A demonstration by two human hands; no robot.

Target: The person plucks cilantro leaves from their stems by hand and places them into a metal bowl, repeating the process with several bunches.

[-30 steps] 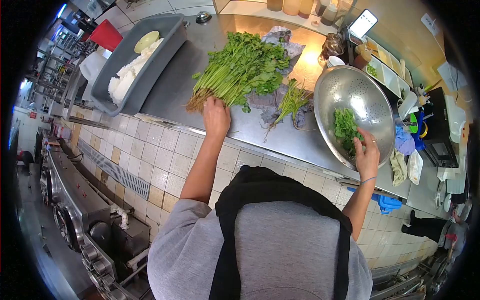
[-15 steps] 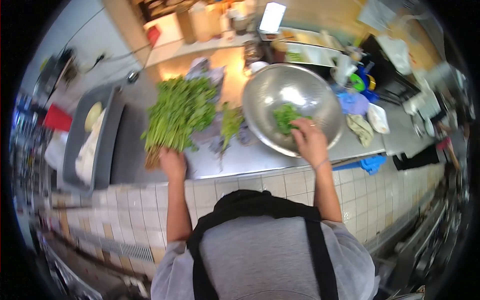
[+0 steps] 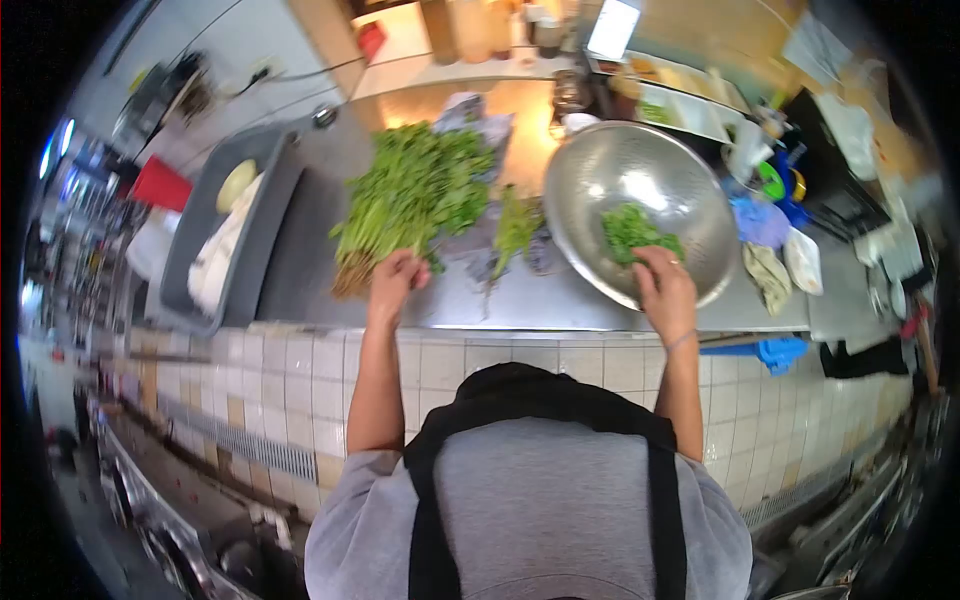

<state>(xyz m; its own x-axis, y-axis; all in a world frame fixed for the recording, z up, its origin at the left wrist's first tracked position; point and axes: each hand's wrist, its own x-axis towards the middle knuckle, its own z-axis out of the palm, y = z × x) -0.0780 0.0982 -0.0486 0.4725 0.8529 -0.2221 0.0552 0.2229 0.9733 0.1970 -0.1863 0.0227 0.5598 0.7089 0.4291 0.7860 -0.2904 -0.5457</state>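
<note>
A big bunch of leafy green herbs (image 3: 425,180), its brown roots toward the front, lies on the steel counter. At the stems' lower edge is my left hand (image 3: 398,283), fingers curled in; whatever they pinch is too small to make out. My right hand (image 3: 667,292) reaches over the near rim of a large steel bowl (image 3: 575,200), its fingers closed on torn green leaves (image 3: 630,230) inside. Between bunch and bowl lies a small separate sprig (image 3: 515,225) with a thin root, on a dark crumpled cloth or bag.
On the left stands a grey tub (image 3: 270,220) holding white cloth-like material and a pale yellow round item. A lit phone (image 3: 613,30) stands behind the bowl, near white trays (image 3: 690,112). A crumpled cloth (image 3: 766,278) and white container (image 3: 803,262) lie right of the bowl.
My left hand has moved from the root ends toward the right side of the stems. My right hand stays at the leaves in the bowl. The whole view has shifted.
</note>
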